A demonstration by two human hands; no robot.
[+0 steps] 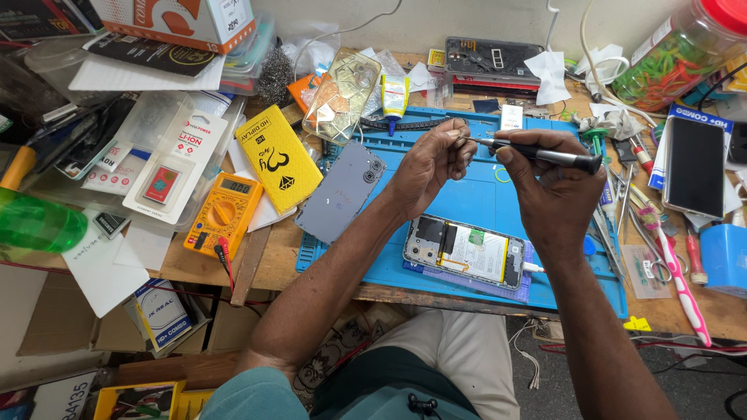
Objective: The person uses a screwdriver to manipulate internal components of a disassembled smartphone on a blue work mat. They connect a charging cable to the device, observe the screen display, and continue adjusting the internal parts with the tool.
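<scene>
Right hand point(545, 183) holds a slim dark screwdriver point(545, 154) in a closed grip, shaft lying roughly level, tip pointing left toward the left hand point(432, 167). Left hand fingers are pinched narrow right at the screwdriver tip; whatever sits between them is too small to tell. Both hands are raised above the blue work mat point(475, 194), not resting on it.

Below the hands, on the mat, lies an opened phone point(467, 250), back off, battery and board showing, a white cable plugged into its right end. The grey phone back cover point(341, 192) lies left of the left hand, partly on the mat's edge. Further left on the wooden tabletop point(268, 264): yellow display box point(278, 158), orange multimeter point(224, 211) with red probe, green bottle point(39, 224) at the far left edge. A clear phone case point(342, 95) sits above the back cover. Right of the mat: tweezers and tools, pink-white toothbrush point(681, 272), dark phone point(695, 165) face up, jar of coloured bands point(673, 58) top right.
</scene>
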